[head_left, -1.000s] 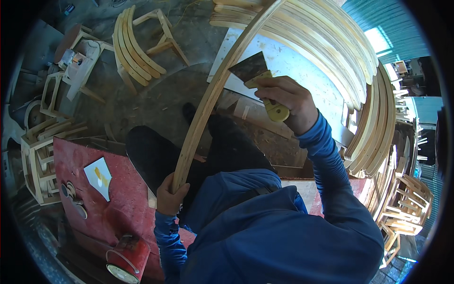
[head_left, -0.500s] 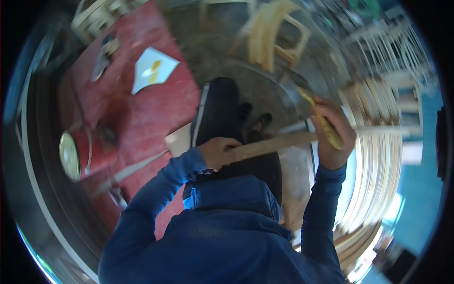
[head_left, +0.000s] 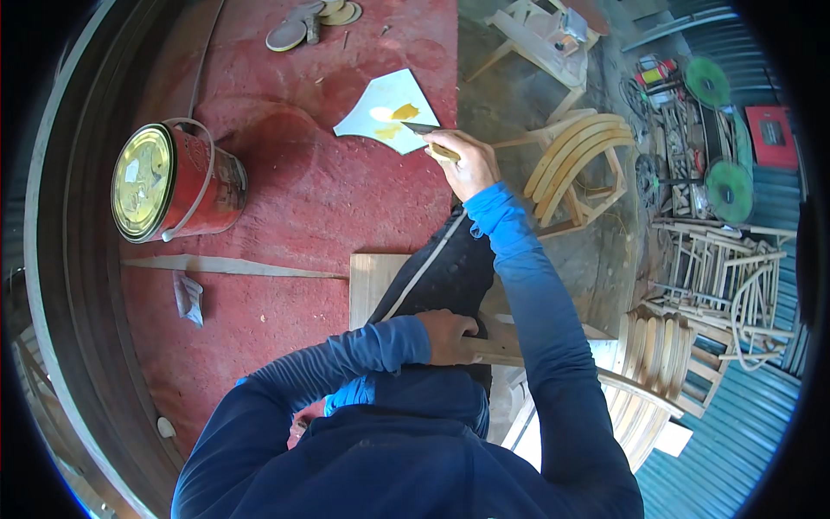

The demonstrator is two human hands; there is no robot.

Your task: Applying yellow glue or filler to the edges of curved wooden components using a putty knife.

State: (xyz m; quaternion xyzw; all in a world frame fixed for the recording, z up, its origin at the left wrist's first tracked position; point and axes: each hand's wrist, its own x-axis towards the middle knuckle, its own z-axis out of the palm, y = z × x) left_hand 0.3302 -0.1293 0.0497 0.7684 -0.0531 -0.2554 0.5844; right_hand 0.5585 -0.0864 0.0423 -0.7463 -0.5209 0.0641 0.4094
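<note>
My right hand (head_left: 471, 163) is closed on a putty knife (head_left: 444, 153) with a yellowish handle. Its blade reaches the right edge of a white, angular sheet (head_left: 361, 112) lying on a red surface (head_left: 285, 199). Yellow-brown putty (head_left: 405, 112) is smeared on the sheet near the blade tip. Close to my lap, my left hand (head_left: 448, 337) grips the end of a long, curved wooden strip (head_left: 499, 350). The strip runs to the right beneath my right forearm, which hides part of it.
A red can (head_left: 207, 186) with a wire handle lies at left. Sanding discs (head_left: 287, 35) rest at the far edge. Curved wooden pieces (head_left: 571, 160) sit on a frame to the right, and more are stacked (head_left: 653, 355) nearer me. Wooden frames (head_left: 726, 277) are piled beyond.
My right hand has carried the putty knife from above the wooden strip, left and away from me, to the white sheet. My left hand still holds the strip. The view has shifted too.
</note>
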